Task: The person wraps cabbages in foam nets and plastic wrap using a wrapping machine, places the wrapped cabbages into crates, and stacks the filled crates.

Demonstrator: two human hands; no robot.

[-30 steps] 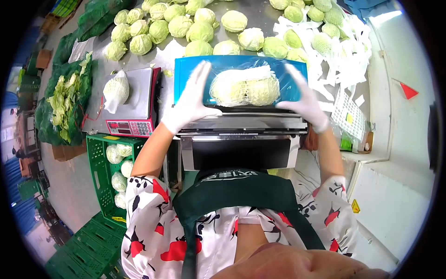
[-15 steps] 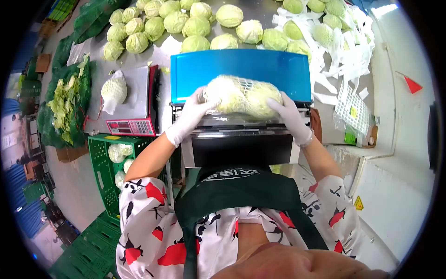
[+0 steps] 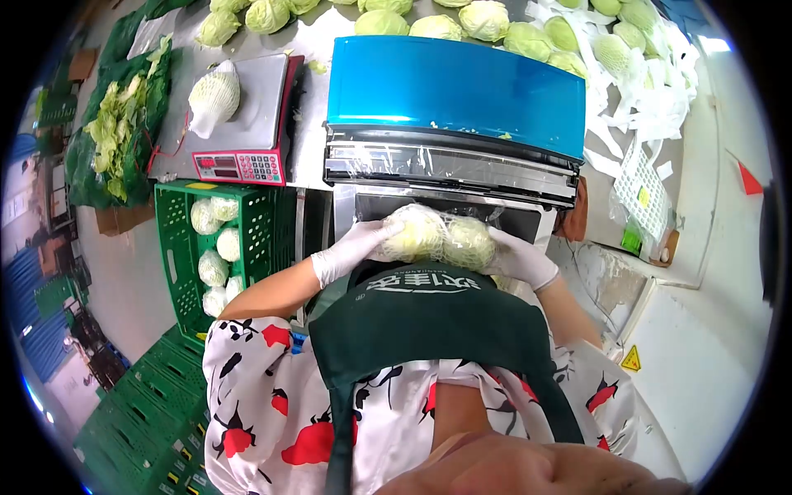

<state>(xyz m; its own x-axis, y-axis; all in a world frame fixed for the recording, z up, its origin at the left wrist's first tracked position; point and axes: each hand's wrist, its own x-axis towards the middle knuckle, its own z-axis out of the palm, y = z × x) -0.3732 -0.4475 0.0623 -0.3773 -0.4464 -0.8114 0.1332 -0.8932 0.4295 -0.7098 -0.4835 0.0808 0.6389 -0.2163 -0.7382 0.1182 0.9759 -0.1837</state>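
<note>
Two pale green cabbages in white netting and clear film form one wrapped pack (image 3: 441,238), held close to the dark green apron, over the black plate at the front of the wrapping machine. My left hand (image 3: 363,247), in a white glove, grips the pack's left end. Gloved in white too, my right hand (image 3: 520,257) holds its right end. Behind the pack stands the machine's blue cover (image 3: 454,87), with clear film (image 3: 396,159) along the metal bars at its front edge.
A red-edged scale (image 3: 262,99) bears a netted cabbage (image 3: 214,97) at the left. Below it, a green crate (image 3: 175,239) holds several wrapped cabbages. Loose cabbages (image 3: 485,20) lie behind the machine. White netting (image 3: 660,103) and a white plastic basket (image 3: 639,188) are at the right.
Both hands first stood spread around the pack on the blue cover. They have closed on its ends and brought it toward the body, off the cover. The view has shifted too.
</note>
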